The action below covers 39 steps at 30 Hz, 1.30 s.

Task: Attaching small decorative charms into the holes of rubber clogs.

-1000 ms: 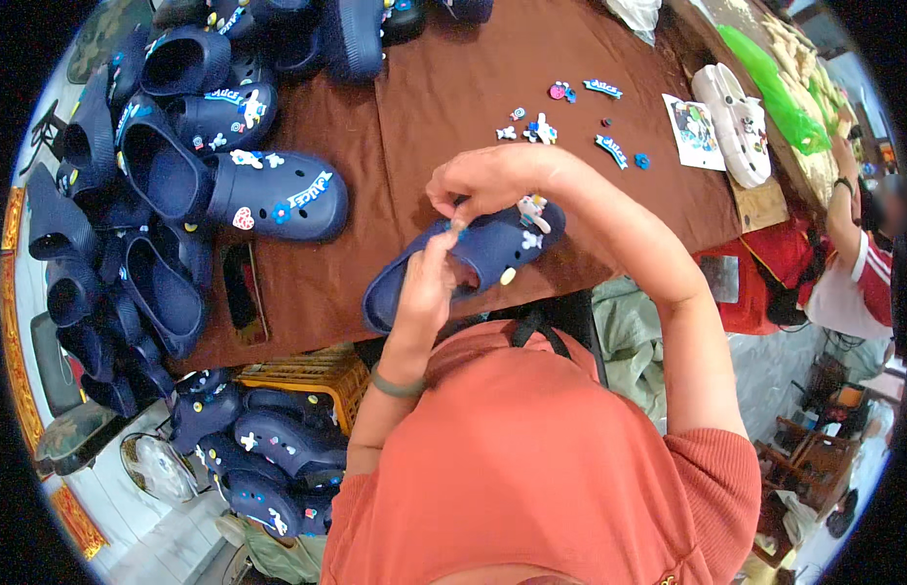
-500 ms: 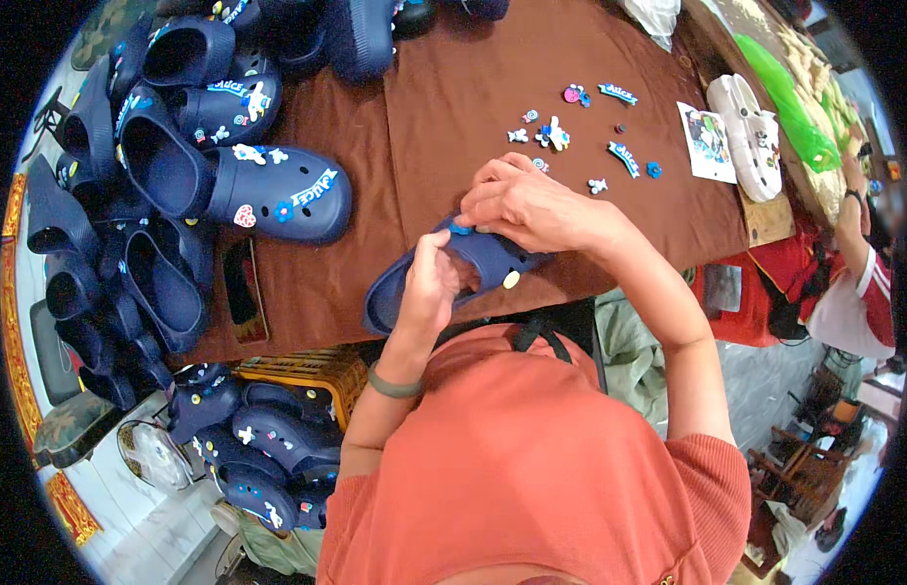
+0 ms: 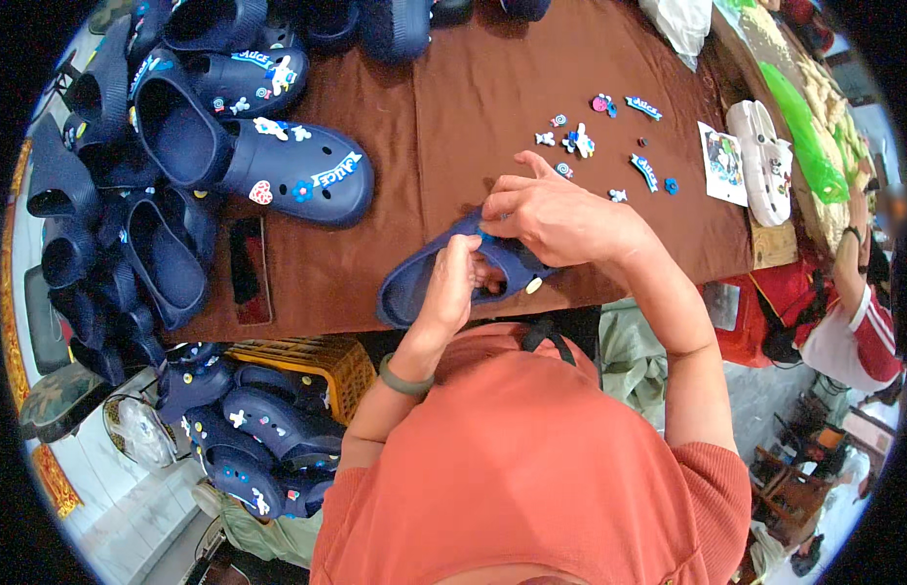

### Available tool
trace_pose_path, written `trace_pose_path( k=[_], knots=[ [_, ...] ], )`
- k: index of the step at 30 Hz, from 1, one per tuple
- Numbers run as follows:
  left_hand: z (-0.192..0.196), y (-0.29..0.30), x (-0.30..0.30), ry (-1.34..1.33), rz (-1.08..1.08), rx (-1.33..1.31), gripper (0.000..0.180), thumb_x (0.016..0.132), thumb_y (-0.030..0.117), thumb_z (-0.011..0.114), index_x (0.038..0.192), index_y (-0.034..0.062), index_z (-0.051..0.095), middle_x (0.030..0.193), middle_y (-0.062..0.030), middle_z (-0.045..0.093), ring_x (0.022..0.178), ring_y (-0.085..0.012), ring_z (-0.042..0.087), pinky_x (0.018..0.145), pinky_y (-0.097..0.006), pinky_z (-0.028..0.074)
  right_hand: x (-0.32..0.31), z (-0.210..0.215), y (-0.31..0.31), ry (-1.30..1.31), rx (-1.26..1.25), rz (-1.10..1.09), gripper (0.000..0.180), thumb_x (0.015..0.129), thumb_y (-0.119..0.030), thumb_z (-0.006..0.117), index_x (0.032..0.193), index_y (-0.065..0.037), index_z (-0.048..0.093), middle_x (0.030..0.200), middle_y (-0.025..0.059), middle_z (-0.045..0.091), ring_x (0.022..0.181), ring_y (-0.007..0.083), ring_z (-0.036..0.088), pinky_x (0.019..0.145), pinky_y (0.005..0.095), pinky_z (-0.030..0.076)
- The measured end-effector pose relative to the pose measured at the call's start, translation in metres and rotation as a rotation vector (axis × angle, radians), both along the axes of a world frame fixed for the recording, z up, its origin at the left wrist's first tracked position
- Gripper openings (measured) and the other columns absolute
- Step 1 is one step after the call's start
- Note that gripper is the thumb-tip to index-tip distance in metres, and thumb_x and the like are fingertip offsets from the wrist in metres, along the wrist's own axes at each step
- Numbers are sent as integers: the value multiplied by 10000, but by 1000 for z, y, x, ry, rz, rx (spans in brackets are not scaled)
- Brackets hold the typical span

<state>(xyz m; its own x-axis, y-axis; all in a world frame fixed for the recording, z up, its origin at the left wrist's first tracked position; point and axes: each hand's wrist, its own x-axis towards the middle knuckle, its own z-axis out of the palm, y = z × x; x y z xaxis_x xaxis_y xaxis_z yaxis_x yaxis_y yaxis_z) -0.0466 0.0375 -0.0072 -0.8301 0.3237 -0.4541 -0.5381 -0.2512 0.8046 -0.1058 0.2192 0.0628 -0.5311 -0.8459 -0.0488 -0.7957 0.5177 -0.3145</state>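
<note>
A navy blue foam clog (image 3: 403, 291) lies at the table's near edge, its heel end toward the left. My left hand (image 3: 445, 292) grips it, with fingers inside the opening and the thumb up by the top edge. My right hand (image 3: 560, 219) is over the clog's upper, thumb and fingertips closed on a small blue shoe charm (image 3: 486, 234); its index finger sticks up. A pale yellow charm (image 3: 533, 286) sits on the clog's near side. Beyond my right hand lie several loose charms, among them a white figure charm (image 3: 578, 141) and a blue banner charm (image 3: 644, 173).
A finished-looking navy clog (image 3: 302, 171) with charms stands left, beside a heap of navy clogs (image 3: 166, 253) and a phone (image 3: 249, 273). A yellow crate (image 3: 317, 366) and more clogs are below. At right are a white clog (image 3: 762, 166), a picture card (image 3: 723, 161) and another person's arm (image 3: 851, 239).
The view has shifted slightly, so the table things appear farther right. My right index finger has lifted away from the clog; my left hand keeps its hold.
</note>
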Motion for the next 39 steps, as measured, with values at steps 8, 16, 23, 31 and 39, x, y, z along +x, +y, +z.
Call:
trace_pose_path(
  k=[8, 16, 23, 31, 39],
  knots=[
    [-15, -6, 3, 54, 30, 115, 419, 919, 418, 454, 676, 81, 505, 628, -71, 555, 606, -167, 524, 619, -297, 400, -15, -13, 7, -339, -200, -146, 237, 864, -274, 644, 1025, -115, 714, 1055, 55, 656, 1095, 233, 560, 983, 434, 348],
    [-2, -3, 2, 4, 53, 27, 407, 909, 355, 505, 692, 24, 599, 649, -123, 620, 571, -168, 545, 578, -274, 423, -10, -13, 9, -256, -226, -35, 195, 832, -160, 622, 994, -91, 707, 1039, 30, 639, 1092, 222, 535, 1013, 521, 304],
    [-14, -5, 2, 175, -19, -114, 495, 926, 341, 394, 669, -23, 610, 653, -121, 647, 588, -172, 558, 581, -285, 415, 8, 5, -4, 42, 73, 6, 267, 747, -66, 589, 988, -79, 703, 1032, 25, 623, 1092, 208, 535, 1055, 564, 255],
    [9, -3, -1, 41, 39, -56, 445, 916, 417, 486, 717, 33, 593, 682, -86, 626, 599, -142, 554, 586, -256, 410, 48, -32, 50, 98, -443, -559, 234, 739, -188, 731, 970, -169, 703, 966, 9, 604, 1007, 210, 543, 1040, 484, 250],
    [14, 2, -4, 325, -377, -46, 290, 890, 102, 624, 1148, -27, 603, 1110, -56, 630, 1020, -131, 574, 937, -298, 441, 89, -41, 46, 267, -349, -626, 356, 694, -137, 757, 1038, -196, 686, 966, 10, 544, 993, 219, 506, 1002, 500, 269]
  ],
)
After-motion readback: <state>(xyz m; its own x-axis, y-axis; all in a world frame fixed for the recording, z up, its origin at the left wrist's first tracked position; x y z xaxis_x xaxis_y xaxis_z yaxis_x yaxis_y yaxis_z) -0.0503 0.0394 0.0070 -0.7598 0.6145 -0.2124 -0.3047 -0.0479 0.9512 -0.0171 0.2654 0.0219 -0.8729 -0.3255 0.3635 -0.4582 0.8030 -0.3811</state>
